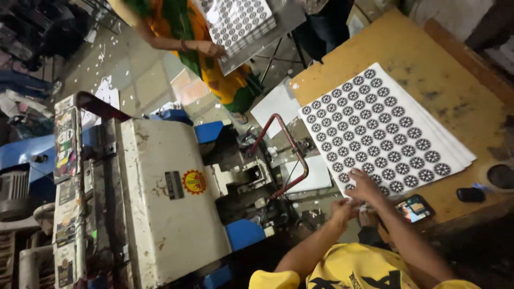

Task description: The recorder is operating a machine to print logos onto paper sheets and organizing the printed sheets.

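Two bare hands meet at the near corner of a stack of white sheets printed w/ rows of black round flower-like marks (381,134). The stack lies flat on a yellow-brown wooden tabletop (428,59), tilted diagonally across it, sheet edges fanned slightly along the right side. Marks run in an even grid, each a dark ring w/ white spokes. Right hand (365,184) rests on the stack's lower corner, fingers bent down onto the top sheet; can't tell if it pinches an edge. Left hand (342,208) sits just beside it at the table edge, fingers curled narrow, touching the right hand; what it holds, if anything, is too small to tell. A phone w/ lit screen (414,208) lies near, by the wrists. To the left stands a grimy white metal machine w/ blue parts (166,198) & a red bent handle bar (289,155). Another person in orange-green cloth (182,27) handles a similar printed pile (238,21) at top.
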